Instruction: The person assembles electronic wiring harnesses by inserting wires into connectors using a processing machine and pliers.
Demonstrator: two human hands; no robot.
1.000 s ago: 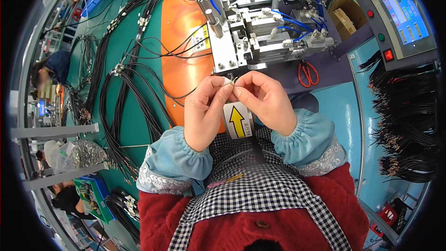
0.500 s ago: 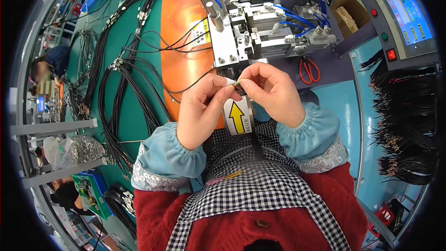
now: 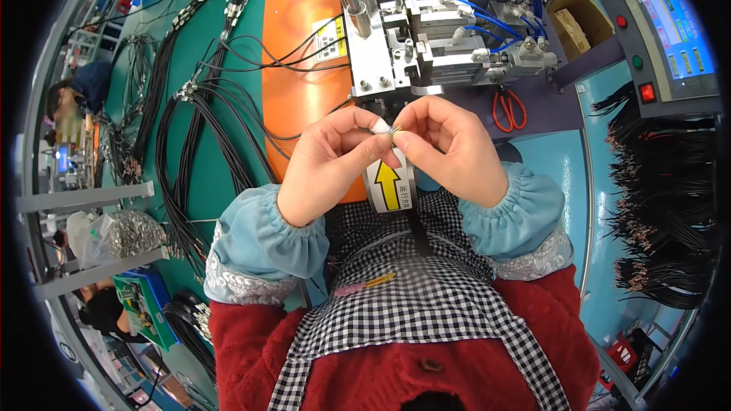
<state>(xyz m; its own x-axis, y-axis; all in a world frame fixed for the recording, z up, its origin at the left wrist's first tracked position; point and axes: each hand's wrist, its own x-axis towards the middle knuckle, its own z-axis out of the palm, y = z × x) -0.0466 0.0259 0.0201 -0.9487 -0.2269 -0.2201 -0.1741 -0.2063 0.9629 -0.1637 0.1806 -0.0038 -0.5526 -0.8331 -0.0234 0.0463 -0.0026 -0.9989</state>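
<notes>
My left hand (image 3: 331, 160) and my right hand (image 3: 453, 152) meet in front of the machine, fingertips pinched almost together. Between them shows a small tuft of thin yellowish wire ends (image 3: 396, 132). Both hands pinch these wires; the rest of their length is hidden by my fingers. A white cover (image 3: 381, 126) sits on a fingertip of my left hand. Just below the fingertips is a white plate (image 3: 389, 186) with a yellow arrow. Behind my hands stands the metal machine (image 3: 373, 61) with its cylinders and blue air hoses.
Bundles of black cables (image 3: 205, 122) lie on the green table (image 3: 145, 160) at left, beside an orange panel (image 3: 293, 23). Red-handled scissors (image 3: 509, 110) hang at the machine's right. A control screen (image 3: 670, 15) stands far right, above hanging black cables (image 3: 666, 198). Another person (image 3: 87, 91) is at far left.
Both hands stay pinched together, while their fingers have shifted slightly and the wire ends show more plainly. My left hand sits slightly further left, and the whole view has shifted a little.
</notes>
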